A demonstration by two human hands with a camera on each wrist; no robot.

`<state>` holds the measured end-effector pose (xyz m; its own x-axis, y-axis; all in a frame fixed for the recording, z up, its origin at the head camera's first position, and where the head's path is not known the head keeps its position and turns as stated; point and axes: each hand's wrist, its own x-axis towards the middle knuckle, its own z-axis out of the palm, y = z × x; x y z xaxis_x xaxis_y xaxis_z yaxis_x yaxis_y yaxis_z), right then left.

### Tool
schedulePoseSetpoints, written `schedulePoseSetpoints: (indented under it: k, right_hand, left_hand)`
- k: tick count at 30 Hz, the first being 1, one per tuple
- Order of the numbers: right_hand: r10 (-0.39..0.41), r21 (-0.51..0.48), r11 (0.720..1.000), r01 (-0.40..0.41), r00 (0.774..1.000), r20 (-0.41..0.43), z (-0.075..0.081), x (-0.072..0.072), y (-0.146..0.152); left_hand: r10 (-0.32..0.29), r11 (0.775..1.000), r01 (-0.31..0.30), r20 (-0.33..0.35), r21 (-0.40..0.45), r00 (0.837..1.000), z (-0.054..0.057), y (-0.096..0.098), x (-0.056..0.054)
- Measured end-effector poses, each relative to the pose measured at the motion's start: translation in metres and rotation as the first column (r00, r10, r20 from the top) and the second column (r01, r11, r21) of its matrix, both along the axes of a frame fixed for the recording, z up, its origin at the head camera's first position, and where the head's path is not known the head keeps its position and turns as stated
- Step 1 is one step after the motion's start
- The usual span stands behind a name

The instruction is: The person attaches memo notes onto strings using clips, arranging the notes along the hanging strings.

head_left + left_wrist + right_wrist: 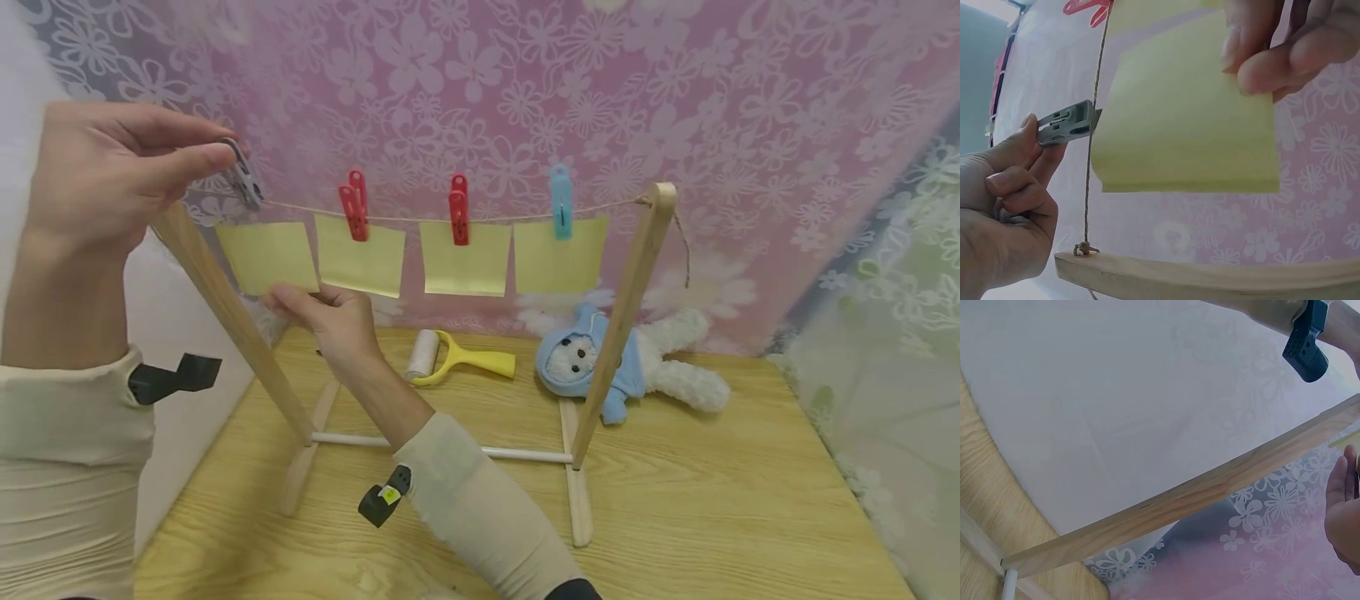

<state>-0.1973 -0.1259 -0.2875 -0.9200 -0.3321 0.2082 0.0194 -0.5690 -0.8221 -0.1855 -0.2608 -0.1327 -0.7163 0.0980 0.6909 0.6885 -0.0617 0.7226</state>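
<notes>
My left hand (pixel 97 179) pinches a grey clothespin (pixel 242 175) between thumb and finger at the left end of the string (pixel 300 206). In the left wrist view the tip of this clothespin (pixel 1066 123) meets the string beside the edge of a yellow paper sheet (pixel 1191 119). Lower down, my right hand (pixel 337 325) pinches the bottom edge of that leftmost sheet (pixel 266 254). Three more yellow sheets hang to its right, two under red clothespins (pixel 356 208) and one under a blue clothespin (pixel 562 204).
The string is tied between two wooden posts (pixel 626 325) joined by a white rod (pixel 525 454). Behind the rod lie a yellow-handled lint roller (pixel 480 360) and a white plush toy in a blue hood (pixel 581 354) on the wooden table (pixel 712 500).
</notes>
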Motion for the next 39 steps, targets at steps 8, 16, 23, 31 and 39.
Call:
schedulePoseSetpoints:
  k: [8,16,23,31,39]
  right_hand:
    - [-0.018,-0.103,0.995,0.005,0.992,-0.128,0.004,-0.005,-0.001]
    - [-0.032,-0.184,0.983,-0.004,0.980,-0.195,0.009,-0.006,0.000]
    - [-0.033,-0.160,0.987,-0.001,0.978,-0.206,0.008,-0.007,0.002]
    - [0.003,-0.148,0.988,-0.035,0.976,-0.216,0.009,-0.006,0.002]
    - [0.031,-0.137,0.989,-0.064,0.974,-0.226,0.009,-0.005,0.001]
  left_hand:
    - [0.123,0.988,-0.116,0.067,-0.098,0.990,0.000,-0.003,0.001]
    - [0.142,0.974,-0.126,0.071,-0.190,0.987,-0.002,-0.005,0.004]
    - [0.135,0.973,-0.110,0.114,-0.202,0.984,-0.001,-0.003,0.006]
    - [0.118,0.956,-0.092,0.079,-0.278,0.990,-0.003,-0.007,0.008]
    - [0.210,0.942,-0.155,0.161,-0.299,0.964,-0.002,-0.008,0.010]
